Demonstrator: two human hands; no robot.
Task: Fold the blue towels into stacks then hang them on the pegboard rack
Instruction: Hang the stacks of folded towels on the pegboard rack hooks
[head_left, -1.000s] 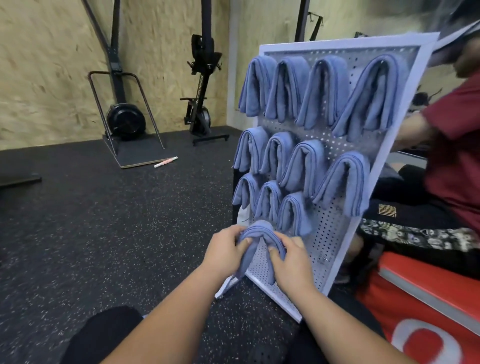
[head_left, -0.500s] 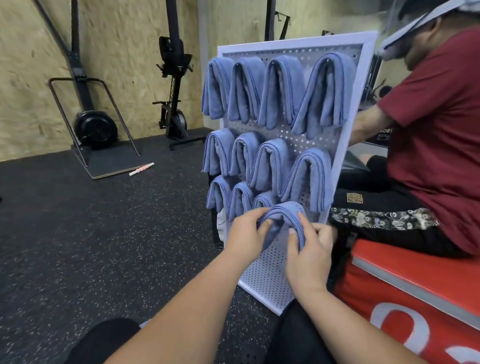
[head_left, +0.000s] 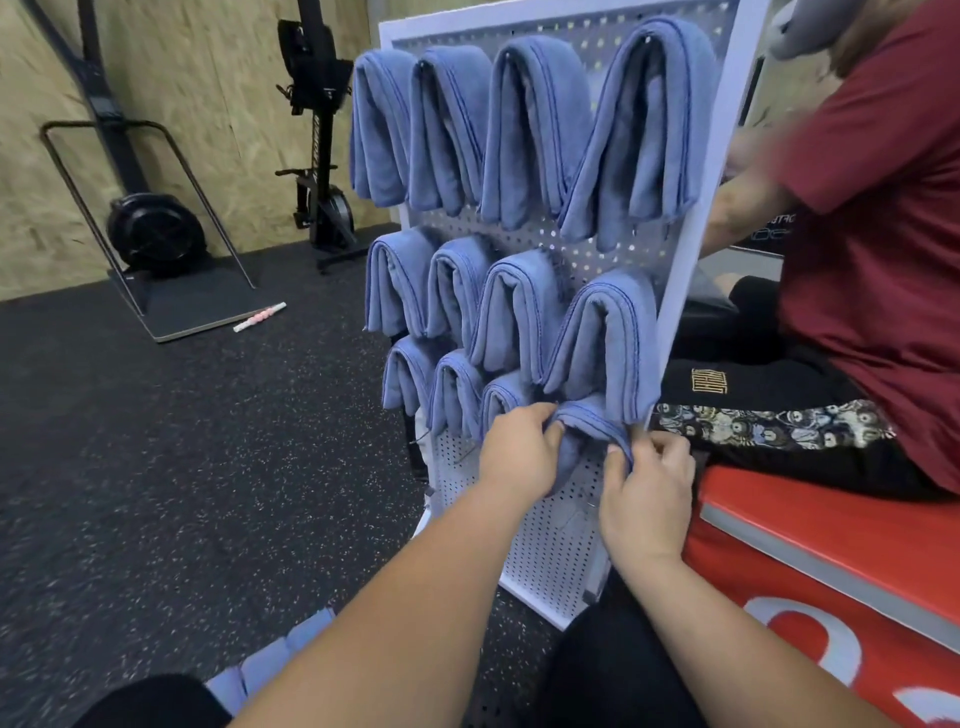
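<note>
Pegboard (head_left: 550, 540) upright; hands (head_left: 519, 452) (head_left: 647, 499) pinch towel (head_left: 592, 421) arched, ends pointing down.

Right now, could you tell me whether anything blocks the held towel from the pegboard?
Nothing visible does: the left hand and right hand hold the towel at the pegboard, below a hung towel.

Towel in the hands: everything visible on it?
The held towel is blue, soft terry-looking cloth with a darker stitched edge, folded and arched over like a saddle. It sits at the right end of the third row on the pegboard, under a hung towel. The left hand and right hand pinch its two sides.
</note>
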